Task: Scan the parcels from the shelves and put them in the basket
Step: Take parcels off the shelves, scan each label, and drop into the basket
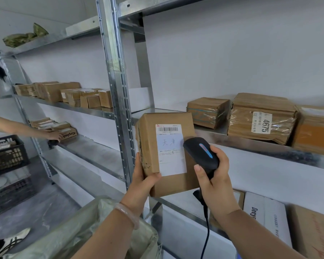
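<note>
Head: left hand [140, 186] holds 天津-labelled parcel [166, 120], right hand [216, 186] holds scanner [200, 152]

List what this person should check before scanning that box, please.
1. The box is steady: the left hand grips its lower corner. Ok.
2. The barcode is uncovered, at the top of the label. Ok.
3. The scanner is held in the right hand, fingers wrapped round its handle. Ok.
4. Aim at the barcode: the scanner's head sits beside the label, lower down. Cannot tell.
5. The cable hangs free. Ok.
6. The sack below is ready for the box: mostly out of view. Cannot tell.
</note>
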Demonstrator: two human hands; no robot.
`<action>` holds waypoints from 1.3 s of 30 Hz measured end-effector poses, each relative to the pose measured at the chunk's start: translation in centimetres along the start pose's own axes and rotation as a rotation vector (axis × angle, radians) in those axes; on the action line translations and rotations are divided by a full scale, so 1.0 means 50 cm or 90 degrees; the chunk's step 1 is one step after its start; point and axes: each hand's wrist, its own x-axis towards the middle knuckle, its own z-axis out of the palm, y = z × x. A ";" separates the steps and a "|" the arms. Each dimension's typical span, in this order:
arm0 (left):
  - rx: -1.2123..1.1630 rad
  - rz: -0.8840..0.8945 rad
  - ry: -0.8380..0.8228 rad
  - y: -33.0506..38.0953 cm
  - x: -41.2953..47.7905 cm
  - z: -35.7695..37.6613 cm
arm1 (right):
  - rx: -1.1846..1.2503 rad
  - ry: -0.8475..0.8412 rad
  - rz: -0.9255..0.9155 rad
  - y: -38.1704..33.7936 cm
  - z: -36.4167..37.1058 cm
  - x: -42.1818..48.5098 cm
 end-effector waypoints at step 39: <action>-0.023 -0.204 0.419 -0.238 -0.192 -0.267 | -0.030 -0.404 0.048 0.008 0.307 -0.161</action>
